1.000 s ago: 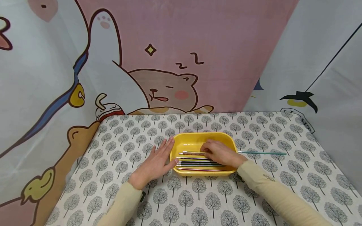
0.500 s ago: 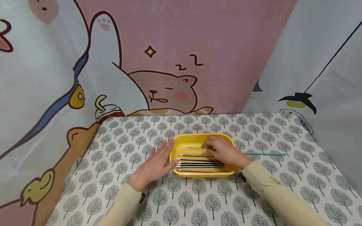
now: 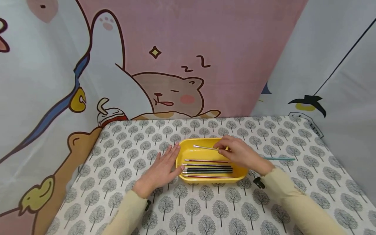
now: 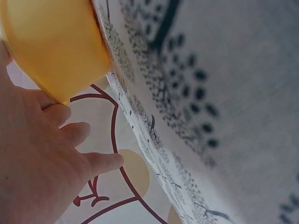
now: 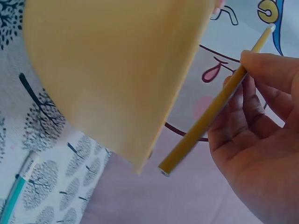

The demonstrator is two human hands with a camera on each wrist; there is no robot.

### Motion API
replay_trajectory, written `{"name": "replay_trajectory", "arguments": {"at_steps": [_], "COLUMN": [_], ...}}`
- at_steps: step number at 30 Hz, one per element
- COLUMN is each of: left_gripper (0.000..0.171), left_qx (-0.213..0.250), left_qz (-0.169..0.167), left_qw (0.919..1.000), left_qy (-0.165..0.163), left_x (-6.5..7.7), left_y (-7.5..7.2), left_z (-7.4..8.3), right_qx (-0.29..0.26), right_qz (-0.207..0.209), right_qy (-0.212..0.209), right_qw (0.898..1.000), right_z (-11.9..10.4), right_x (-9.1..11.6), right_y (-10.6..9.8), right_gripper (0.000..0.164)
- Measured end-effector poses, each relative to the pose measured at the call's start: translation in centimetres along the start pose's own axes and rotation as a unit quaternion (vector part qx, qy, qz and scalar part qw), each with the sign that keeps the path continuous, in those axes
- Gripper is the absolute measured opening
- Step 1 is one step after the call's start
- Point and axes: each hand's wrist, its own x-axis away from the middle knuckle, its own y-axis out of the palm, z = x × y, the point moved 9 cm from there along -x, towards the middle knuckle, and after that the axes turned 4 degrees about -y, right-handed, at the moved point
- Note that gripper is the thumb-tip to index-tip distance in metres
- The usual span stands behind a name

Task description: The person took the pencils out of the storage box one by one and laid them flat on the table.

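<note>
- The yellow tray (image 3: 188, 150) sits near the middle of the tree-print tablecloth (image 3: 223, 205), with bare cloth on all sides of it; the widest open stretch lies toward 6 o'clock, between the tray and me.
- The table's far edge at 12 o'clock meets the cartoon backdrop (image 3: 176, 65), and more curtain closes in the 3 and 9 o'clock sides.
- A teal pencil (image 3: 279, 159) lies alone on the cloth at 3 o'clock of the tray, apart from its rim.
- Several pencils (image 3: 207, 169) lie side by side in the tray's near half, running 9 to 3 o'clock.
- My left hand (image 3: 160, 169) lies flat on the cloth, fingers straight and slightly spread, their tips touching the tray's 9 o'clock wall; it holds nothing.
- My right hand (image 3: 239, 154) is over the tray's far right part, thumb and fingers pinching a yellow pencil (image 3: 205, 148), which sits raised above the others and points toward 9 o'clock.
</note>
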Motion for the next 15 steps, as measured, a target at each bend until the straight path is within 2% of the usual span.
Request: {"name": "replay_trajectory", "arguments": {"at_steps": [7, 15], "left_gripper": [0.081, 0.081], "left_qx": [0.004, 0.003], "left_qz": [-0.001, -0.001], "left_qw": [1.0, 1.0], "left_qy": [0.001, 0.003], "left_x": [0.0, 0.1], "left_y": [0.1, 0.1], "left_z": [-0.1, 0.0], "right_qx": [-0.004, 0.015], "right_qz": [0.012, 0.032], "right_qy": [-0.002, 0.006], "right_qw": [1.0, 0.999], "right_z": [-0.4, 0.4], "right_x": [0.7, 2.7], "right_y": [-1.7, -3.5], "right_gripper": [0.019, 0.02]}}
